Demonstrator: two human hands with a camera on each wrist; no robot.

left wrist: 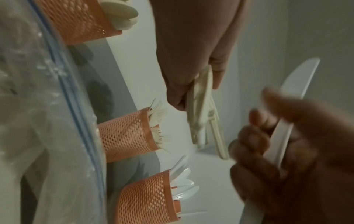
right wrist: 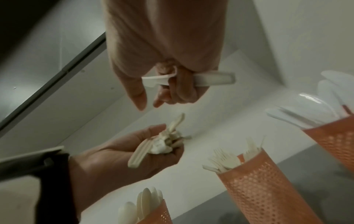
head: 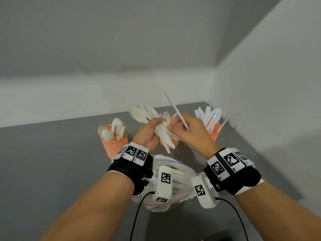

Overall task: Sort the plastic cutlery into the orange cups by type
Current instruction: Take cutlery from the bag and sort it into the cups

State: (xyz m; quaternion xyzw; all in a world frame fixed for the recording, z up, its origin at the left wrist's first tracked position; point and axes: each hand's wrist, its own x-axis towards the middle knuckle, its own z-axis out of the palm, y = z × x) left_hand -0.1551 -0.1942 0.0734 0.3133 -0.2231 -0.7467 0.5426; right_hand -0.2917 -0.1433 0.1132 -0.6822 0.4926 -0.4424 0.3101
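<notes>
My left hand (head: 152, 129) grips a bundle of cream spoons and forks (head: 147, 113) above the middle cup; the same bundle (right wrist: 162, 144) lies in its palm in the right wrist view. My right hand (head: 182, 126) pinches a single white knife (head: 174, 108), blade pointing up and away; this knife (left wrist: 298, 84) also shows in the left wrist view. Three orange mesh cups stand in a row: the left cup (head: 114, 143) holds spoons, the middle cup (right wrist: 264, 189) holds forks, and the right cup (head: 214, 132) holds white knives.
A clear zip bag (head: 175, 178) with more cutlery lies on the grey table (head: 52, 162) under my wrists. White walls close in behind and to the right of the cups. Cables hang from both wrist cameras.
</notes>
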